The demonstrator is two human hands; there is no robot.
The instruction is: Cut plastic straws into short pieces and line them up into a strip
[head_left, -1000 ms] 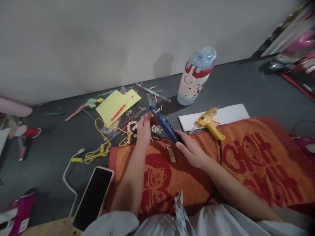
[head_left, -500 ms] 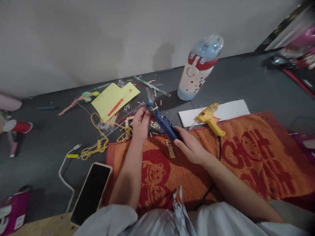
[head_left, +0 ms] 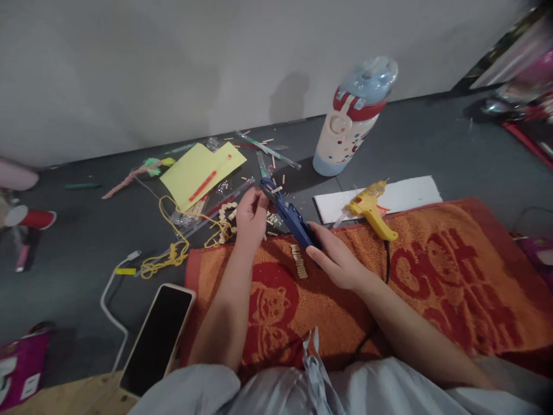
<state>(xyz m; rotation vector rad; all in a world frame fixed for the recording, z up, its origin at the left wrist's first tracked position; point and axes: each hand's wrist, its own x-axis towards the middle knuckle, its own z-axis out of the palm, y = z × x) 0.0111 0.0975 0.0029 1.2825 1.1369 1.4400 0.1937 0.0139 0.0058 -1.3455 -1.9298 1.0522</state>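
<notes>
My right hand (head_left: pixel 334 253) is wrapped round the handles of blue hand cutters (head_left: pixel 292 218), which slant up and left above the towel's far edge. At the jaw end, my left hand (head_left: pixel 252 216) is closed in a pinch. A thin pale wooden stick (head_left: pixel 277 189) shows across the jaws beside those fingertips; its near end is hidden by the fingers. Below the cutters, a row of short cut wood pieces (head_left: pixel 298 261) lies on the orange towel (head_left: pixel 328 311). More small pieces and a curved chain of joined wood bits (head_left: pixel 223 222) lie behind my left hand.
A yellow glue gun (head_left: pixel 372 210) rests on a white board (head_left: pixel 410 193) at right. Behind stands a bottle (head_left: pixel 348 124). Yellow paper (head_left: pixel 194 176), yellow yarn (head_left: pixel 173 256), a phone (head_left: pixel 158 340), a white cable (head_left: pixel 103 302) and a red thread spool (head_left: pixel 37 219) lie left.
My left hand has shifted slightly right, nearer the jaws. The cutters stay in my right hand at nearly the same angle. The view has shifted a little.
</notes>
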